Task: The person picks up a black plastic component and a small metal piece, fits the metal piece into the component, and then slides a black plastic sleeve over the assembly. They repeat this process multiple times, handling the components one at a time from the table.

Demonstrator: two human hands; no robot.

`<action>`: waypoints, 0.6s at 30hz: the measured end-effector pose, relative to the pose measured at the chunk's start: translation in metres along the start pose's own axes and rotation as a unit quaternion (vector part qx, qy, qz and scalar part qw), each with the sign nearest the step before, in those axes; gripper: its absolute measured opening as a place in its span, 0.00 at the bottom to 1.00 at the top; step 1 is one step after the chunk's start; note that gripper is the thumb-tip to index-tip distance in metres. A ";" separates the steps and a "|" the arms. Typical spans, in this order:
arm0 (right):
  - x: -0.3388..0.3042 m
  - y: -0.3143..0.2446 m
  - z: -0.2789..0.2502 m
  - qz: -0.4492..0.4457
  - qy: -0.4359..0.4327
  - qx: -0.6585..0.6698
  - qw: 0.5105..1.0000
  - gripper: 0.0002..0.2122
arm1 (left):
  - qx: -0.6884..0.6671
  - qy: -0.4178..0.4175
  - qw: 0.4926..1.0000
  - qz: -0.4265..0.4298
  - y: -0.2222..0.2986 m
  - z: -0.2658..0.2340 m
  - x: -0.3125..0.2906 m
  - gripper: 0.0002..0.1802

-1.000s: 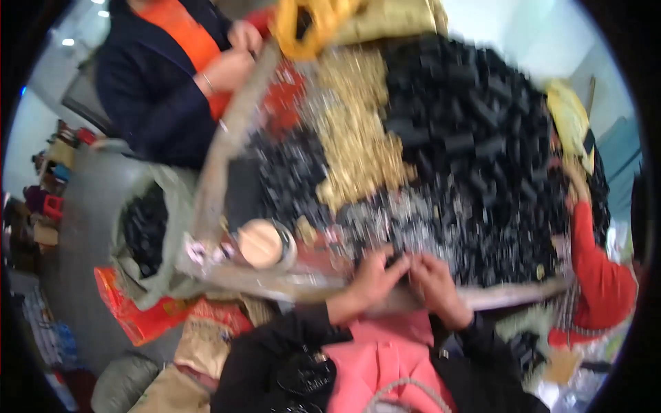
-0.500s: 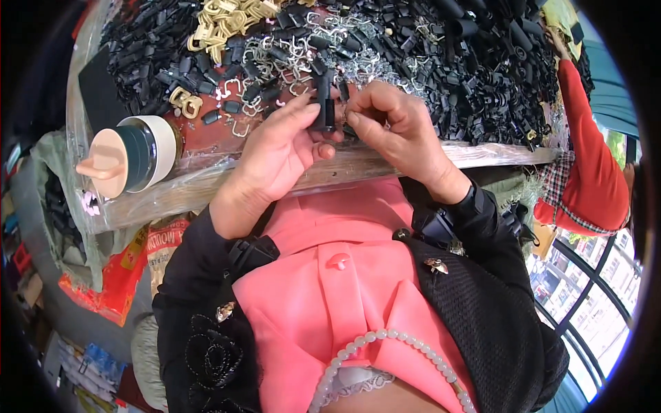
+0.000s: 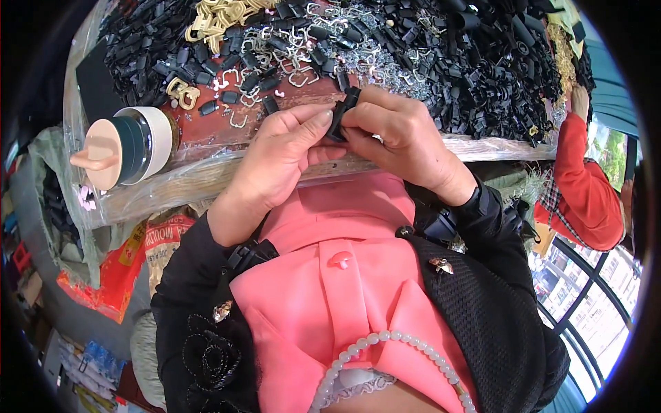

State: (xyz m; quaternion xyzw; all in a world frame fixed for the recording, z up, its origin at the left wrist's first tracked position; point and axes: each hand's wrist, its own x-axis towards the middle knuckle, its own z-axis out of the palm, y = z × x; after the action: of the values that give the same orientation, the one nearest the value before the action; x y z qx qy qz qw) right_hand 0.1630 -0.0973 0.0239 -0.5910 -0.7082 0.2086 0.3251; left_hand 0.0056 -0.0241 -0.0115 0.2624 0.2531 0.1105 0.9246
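A dark, elongated black plastic part [image 3: 337, 124] is held over the table's near edge, tilted with its far end to the right. My left hand [image 3: 282, 146] grips it between thumb and fingers from the left side. From the right, the bent fingers of my right hand [image 3: 405, 134] close on it and cover part of it. Just beyond the hands lie bent silvery metal hooks [image 3: 301, 77] and loose black plastic pieces. Whether a small piece sits inside the right fingers is hidden.
A big heap of black plastic parts [image 3: 475, 96] covers the right of the table. Beige clips [image 3: 219, 20] lie at the far left. A lidded bottle [image 3: 141, 146] lies near the wooden edge [image 3: 206, 182]. On the right, a person in a red sleeve [image 3: 573, 148] reaches onto the table.
My right hand has moved left onto the black plastic part and now grips it together with my left. The part has tilted to the right. The other person's arm has moved nearer.
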 end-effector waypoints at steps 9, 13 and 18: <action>0.002 -0.006 0.000 0.050 -0.045 -0.035 0.997 0.06 | 0.098 0.004 0.995 -0.005 0.000 0.008 -0.004 0.18; 0.009 -0.003 0.002 0.051 -0.036 -0.018 0.998 0.05 | 0.074 0.002 0.997 0.000 0.001 0.003 -0.003 0.18; 0.021 0.000 0.005 0.046 0.009 0.101 0.994 0.04 | -0.027 0.009 0.999 0.018 0.010 -0.008 -0.011 0.16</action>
State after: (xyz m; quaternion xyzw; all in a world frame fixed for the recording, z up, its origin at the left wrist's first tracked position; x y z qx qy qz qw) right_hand 0.1577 -0.0761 0.0244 -0.5889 -0.6523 0.2885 0.3800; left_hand -0.0084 -0.0159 -0.0070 0.2407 0.2539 0.1361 0.9269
